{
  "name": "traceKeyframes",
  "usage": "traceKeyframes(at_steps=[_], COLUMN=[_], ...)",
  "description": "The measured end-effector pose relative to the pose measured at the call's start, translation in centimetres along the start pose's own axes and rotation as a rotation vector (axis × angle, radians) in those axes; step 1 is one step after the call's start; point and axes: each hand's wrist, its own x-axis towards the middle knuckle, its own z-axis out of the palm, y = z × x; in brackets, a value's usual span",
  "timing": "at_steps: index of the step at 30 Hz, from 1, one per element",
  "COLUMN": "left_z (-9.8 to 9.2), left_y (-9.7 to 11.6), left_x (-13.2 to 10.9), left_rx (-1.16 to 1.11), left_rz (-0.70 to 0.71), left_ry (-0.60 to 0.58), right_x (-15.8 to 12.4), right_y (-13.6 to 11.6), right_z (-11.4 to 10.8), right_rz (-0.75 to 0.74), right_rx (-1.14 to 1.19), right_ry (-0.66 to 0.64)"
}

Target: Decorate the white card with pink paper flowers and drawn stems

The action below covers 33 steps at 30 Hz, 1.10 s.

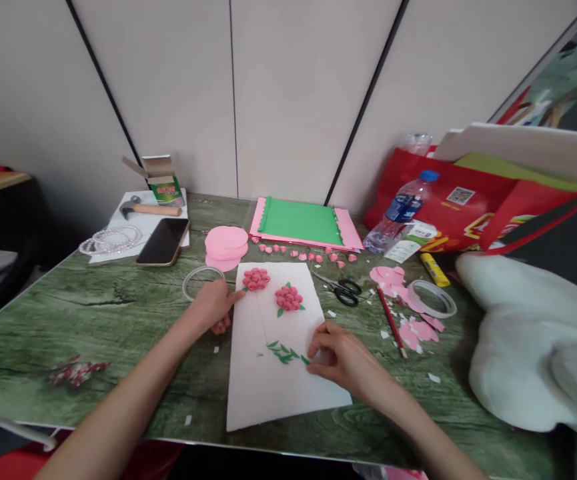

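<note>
A white sheet of paper (268,393) lies in front of me with two clusters of rolled pink paper flowers, a left cluster (256,279) and a right cluster (289,298) edged with green leaves. A thin drawn line runs down from the left cluster. My left hand (213,303) rests at the sheet's left edge, index finger stretched out to a small green leaf by the left cluster, other fingers curled. Over the lower right, my right hand (335,353) has thumb and index finger slightly apart around one green paper leaf (305,360). Beside it lie several loose green leaves (283,353).
Black scissors (347,292), a red pencil (392,323), tape rolls (433,299) and pink scraps (418,331) lie to the right. Behind are small pink rolls (302,256) and green paper (301,221). A phone (164,241) and hammer (151,209) lie left; a bottle (403,210) leans right.
</note>
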Motion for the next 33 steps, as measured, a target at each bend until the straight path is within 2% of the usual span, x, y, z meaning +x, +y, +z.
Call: traceKeyframes(at_steps=[3,5,10,14,18,23,26,29,33], left_z=[0.2,0.7,2.7,4.6,5.6,5.3,4.6,4.2,4.0], left_y=[0.5,0.9,2.1,2.9,3.3,3.5,3.5,3.4,3.2], left_x=[-1.4,-2.3,-3.9,-4.4,-4.3,-4.4,-4.6,-4.7,-4.5], left_rx=[0.051,0.058,-0.003,-0.012,-0.025,-0.196,-0.340,-0.478,-0.588], left_rz=[0.082,0.189,0.561,0.705,0.689,0.591,0.554,0.549,0.496], left_ry=[0.080,0.106,0.076,0.045,0.019,-0.095,-0.148,-0.183,-0.156], right_x=[0.1,0.2,0.3,0.4,0.5,1.0,1.6,2.3,2.9], right_y=[0.1,0.3,0.3,0.3,-0.1,-1.7,-2.2,-2.3,-2.6], right_z=[0.2,0.3,0.4,0.5,0.4,-0.2,-0.5,-0.7,-1.2], right_rz=[0.005,0.009,0.001,-0.019,-0.056,-0.103,-0.080,-0.032,0.003], right_rx=[-0.006,-0.002,-0.028,-0.058,-0.005,0.148,0.308,0.592,0.800], right_ry=[0.005,0.009,0.022,0.026,0.058,0.119,0.077,-0.001,-0.034])
